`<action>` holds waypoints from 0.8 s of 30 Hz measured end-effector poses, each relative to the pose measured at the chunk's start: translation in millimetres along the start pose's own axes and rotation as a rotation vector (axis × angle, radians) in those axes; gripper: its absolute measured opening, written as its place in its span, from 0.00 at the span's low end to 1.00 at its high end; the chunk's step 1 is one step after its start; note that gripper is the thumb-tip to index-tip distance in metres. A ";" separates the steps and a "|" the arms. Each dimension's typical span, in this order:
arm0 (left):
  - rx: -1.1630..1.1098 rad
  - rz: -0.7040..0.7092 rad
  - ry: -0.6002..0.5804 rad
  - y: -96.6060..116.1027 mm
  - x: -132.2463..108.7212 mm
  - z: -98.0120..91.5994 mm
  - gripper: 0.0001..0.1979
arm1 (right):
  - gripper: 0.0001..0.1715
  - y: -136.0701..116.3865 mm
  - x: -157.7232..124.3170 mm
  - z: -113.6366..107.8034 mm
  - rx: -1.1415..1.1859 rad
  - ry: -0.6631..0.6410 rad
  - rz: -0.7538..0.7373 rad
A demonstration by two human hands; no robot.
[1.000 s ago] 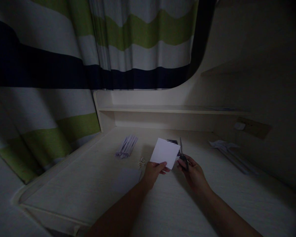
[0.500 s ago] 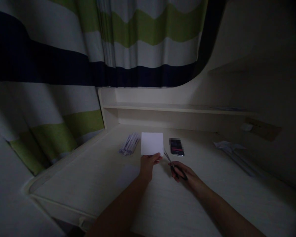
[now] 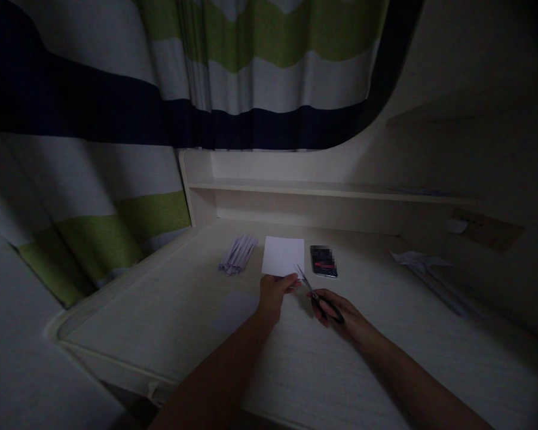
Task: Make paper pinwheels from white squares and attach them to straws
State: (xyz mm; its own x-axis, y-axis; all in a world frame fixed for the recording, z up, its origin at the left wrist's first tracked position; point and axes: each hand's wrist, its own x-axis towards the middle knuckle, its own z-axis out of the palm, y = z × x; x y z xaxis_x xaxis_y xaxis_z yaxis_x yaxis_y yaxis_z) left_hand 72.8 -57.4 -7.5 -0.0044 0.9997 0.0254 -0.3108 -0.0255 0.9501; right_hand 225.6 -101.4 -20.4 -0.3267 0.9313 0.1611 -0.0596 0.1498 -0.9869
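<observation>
A white sheet of paper (image 3: pixel 283 255) is gripped at its lower edge by my left hand (image 3: pixel 274 291), thumb on top. My right hand (image 3: pixel 334 309) holds a pair of scissors (image 3: pixel 312 291) with black handles. The blade tips point up and left and overlap the paper's lower right corner; whether the blades are apart I cannot tell. Left of the paper lies a bundle of folded paper strips (image 3: pixel 238 254). A phone (image 3: pixel 323 261) rests on the desk just right of the paper. Another pale sheet (image 3: pixel 235 312) lies left of my left forearm.
The desk (image 3: pixel 197 286) has a low shelf (image 3: pixel 296 187) along its back. Crumpled paper and long strips (image 3: pixel 424 266) lie at the right. A striped curtain (image 3: pixel 147 161) hangs at the left and behind. A brown cardboard piece (image 3: pixel 493 232) is by the right wall.
The view has shifted slightly. The paper has moved a little right and tilted, and the scissors' tips now overlap its lower right corner instead of standing beside its right edge.
</observation>
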 end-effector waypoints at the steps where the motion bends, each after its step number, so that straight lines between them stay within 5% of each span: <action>1: 0.002 -0.002 0.001 0.2 -0.2 0.2 0.13 | 0.22 0.8 0.1 -0.2 0.008 0.001 0.001; 24: 0.058 0.011 0.014 4.7 -1.6 2.3 0.11 | 0.23 0.4 0.2 -1.3 -0.011 0.050 0.020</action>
State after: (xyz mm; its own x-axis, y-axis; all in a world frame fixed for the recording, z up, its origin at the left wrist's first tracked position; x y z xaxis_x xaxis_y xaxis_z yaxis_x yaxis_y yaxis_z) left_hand 73.5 -59.1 -2.4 -0.0210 0.9993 0.0320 -0.2551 -0.0363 0.9662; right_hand 226.7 -100.7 -20.8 -0.2804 0.9495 0.1409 -0.0426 0.1343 -0.9900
